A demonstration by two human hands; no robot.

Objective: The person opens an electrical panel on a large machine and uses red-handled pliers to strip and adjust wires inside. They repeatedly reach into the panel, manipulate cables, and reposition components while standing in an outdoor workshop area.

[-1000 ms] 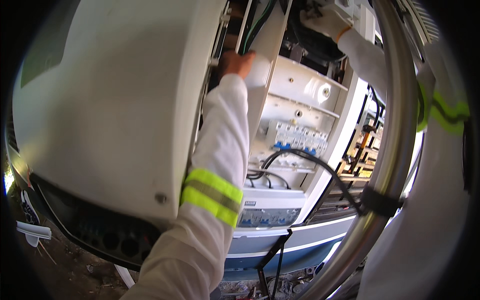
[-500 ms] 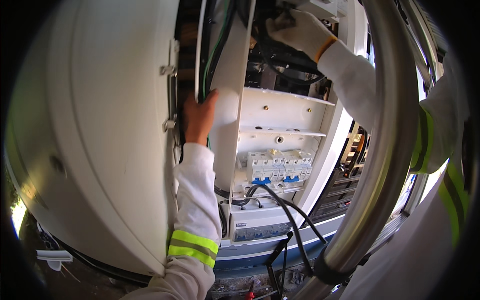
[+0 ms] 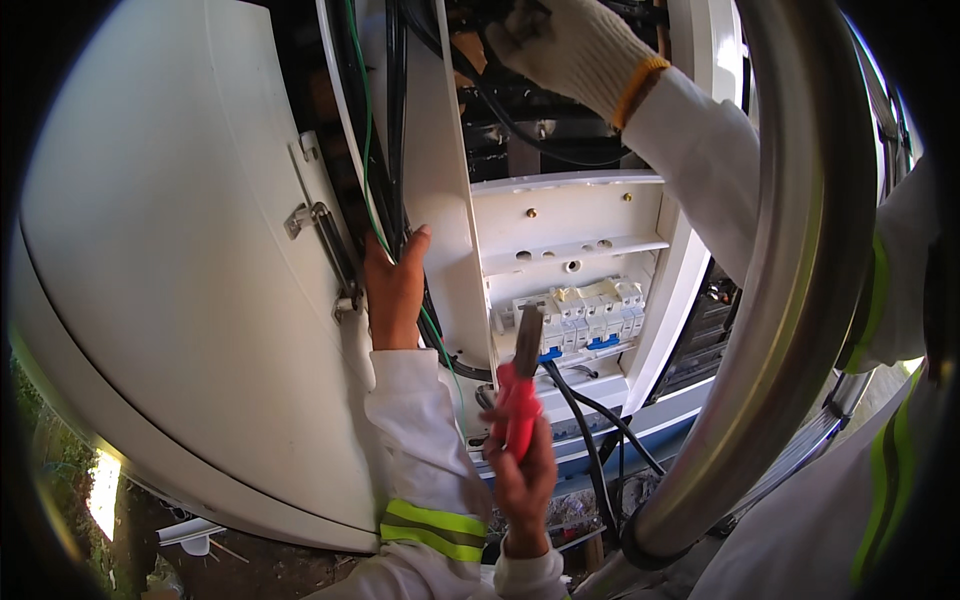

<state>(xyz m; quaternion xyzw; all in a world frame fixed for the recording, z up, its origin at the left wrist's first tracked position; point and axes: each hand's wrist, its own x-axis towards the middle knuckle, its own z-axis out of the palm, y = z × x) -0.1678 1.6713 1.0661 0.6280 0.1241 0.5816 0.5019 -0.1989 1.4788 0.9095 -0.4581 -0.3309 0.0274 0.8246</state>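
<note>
Outdoors at an open white electrical cabinet [image 3: 560, 230], its smooth curved door [image 3: 180, 300] swung left, my left hand [image 3: 393, 290] rests flat, fingers together, against the green and black cables [image 3: 385, 170] at the hinge edge. My right hand [image 3: 522, 470] grips red-handled pliers [image 3: 518, 390], tips up before the breaker row [image 3: 585, 315]. A co-worker's knit-gloved hand [image 3: 575, 45] reaches in above, fingertips cut off; I cannot tell what it holds.
</note>
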